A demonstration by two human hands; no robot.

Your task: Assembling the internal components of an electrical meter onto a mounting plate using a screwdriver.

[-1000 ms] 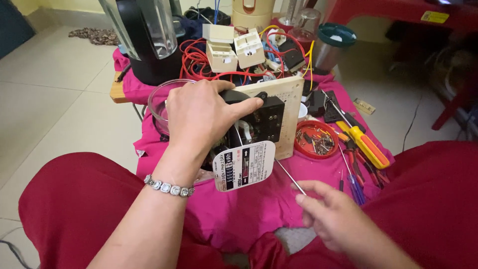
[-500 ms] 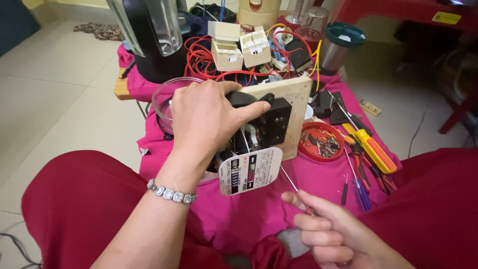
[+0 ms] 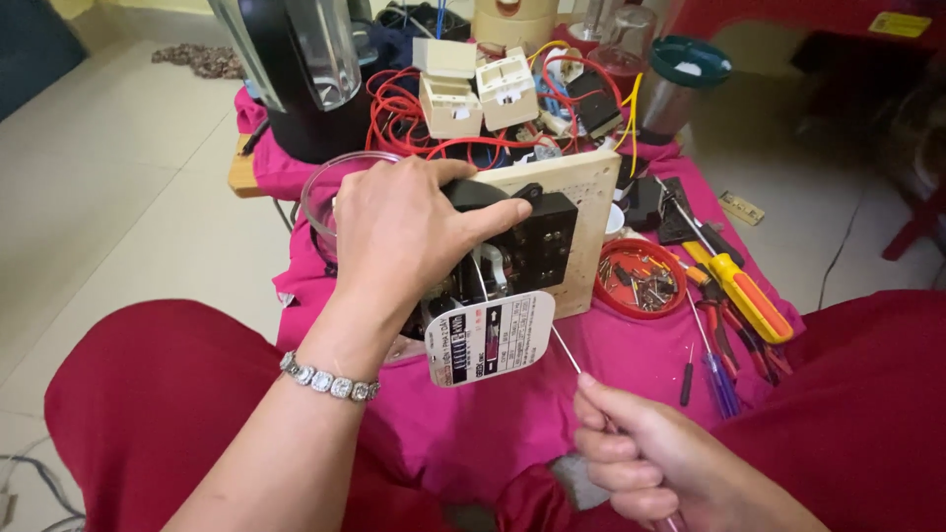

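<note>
1. Your right hand (image 3: 655,463) sits lowest in view, just above your red-clad lap, fingers curled tight around a thin metal rod (image 3: 566,351) that slants up and left toward the white tag (image 3: 490,338).
2. Your left arm comes in from the lower left with a sparkling bracelet (image 3: 328,378) at the wrist. Your left hand (image 3: 409,236) is arched over the black device (image 3: 517,251), fingers clamped around its top and the thumb stretched along its upper edge.
3. The black device stands against a pale wooden board (image 3: 581,197), held upright on the pink cloth (image 3: 473,414). The tag hangs at its lower front, and the rod's tip disappears just behind the tag's right edge, so you cannot tell what it touches.
4. A clear glass bowl (image 3: 330,192) lies behind your left hand, partly hidden by it.
5. Right of the board sit a red dish of small screws (image 3: 641,278) and a yellow-handled screwdriver (image 3: 749,296) among other tools.
6. Farther back, red wires (image 3: 399,103) tangle around cream sockets (image 3: 478,94). A black blender (image 3: 305,69) stands at far left, and a teal-lidded jar (image 3: 685,74) at far right.
</note>
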